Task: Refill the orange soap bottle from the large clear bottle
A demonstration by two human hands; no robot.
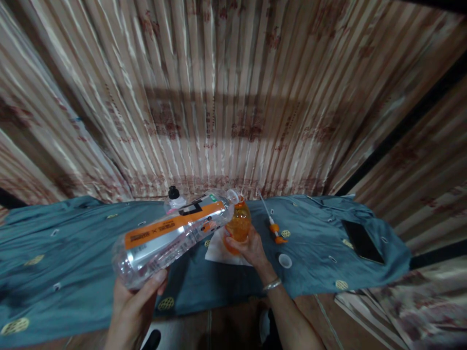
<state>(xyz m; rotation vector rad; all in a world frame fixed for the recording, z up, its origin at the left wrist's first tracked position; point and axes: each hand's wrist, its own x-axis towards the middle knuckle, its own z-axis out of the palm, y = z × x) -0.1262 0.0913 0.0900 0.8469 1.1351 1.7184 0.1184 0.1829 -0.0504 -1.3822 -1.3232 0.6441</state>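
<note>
My left hand (140,296) is closed around the base end of a large clear plastic bottle (175,233) with an orange and silver label. The clear bottle is tilted, its open mouth at the neck of an orange see-through bottle (239,223). My right hand (251,248) grips the orange bottle low on its side and holds it close to upright. Under it lies a white paper or cloth (219,253). An orange pump head (276,234) with a thin tube rests to the right, and a white cap (285,261) lies nearer to me.
A small bottle with a black cap (173,193) stands behind the clear bottle. A black phone or tablet (362,241) lies at the right on the teal cloth (80,243) covering the table. Pleated patterned curtains (226,107) hang close behind and at the sides.
</note>
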